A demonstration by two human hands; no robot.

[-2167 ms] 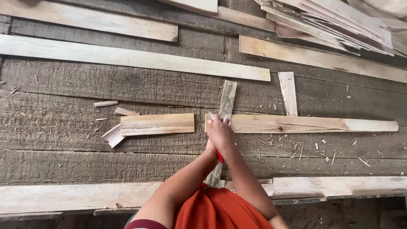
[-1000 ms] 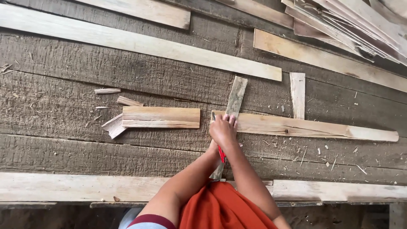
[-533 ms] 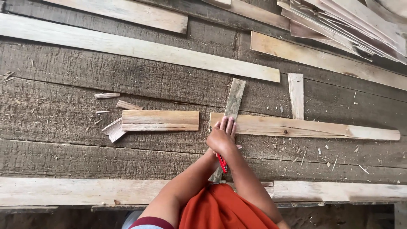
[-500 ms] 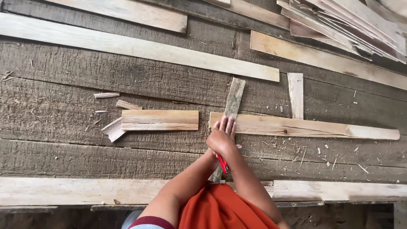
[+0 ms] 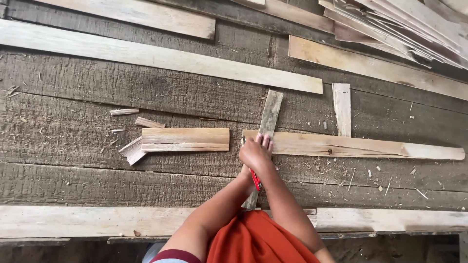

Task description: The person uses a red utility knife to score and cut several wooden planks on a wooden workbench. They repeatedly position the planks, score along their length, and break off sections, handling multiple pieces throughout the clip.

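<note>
Wooden long slat (image 5: 360, 145) lies uncut beside one short offcut (image 5: 185, 140); both hands (image 5: 254, 152) press the grey guide strip (image 5: 269, 114), red tool (image 5: 255, 179) clenched between.

A worker is wearing an orange-red garment (image 5: 258, 241), its cloth bunching in soft folds at the bottom of the head view. At the lower left edge, a dark maroon band (image 5: 178, 256) is showing, and just below it a strip of pale blue-grey fabric (image 5: 155, 252) is peeking out. Both forearms are reaching out bare from the cloth, with no sleeves, gloves, watch or rings showing on the left hand (image 5: 253, 153); the right hand is lying hidden beneath it, so nothing worn there can be told.
</note>
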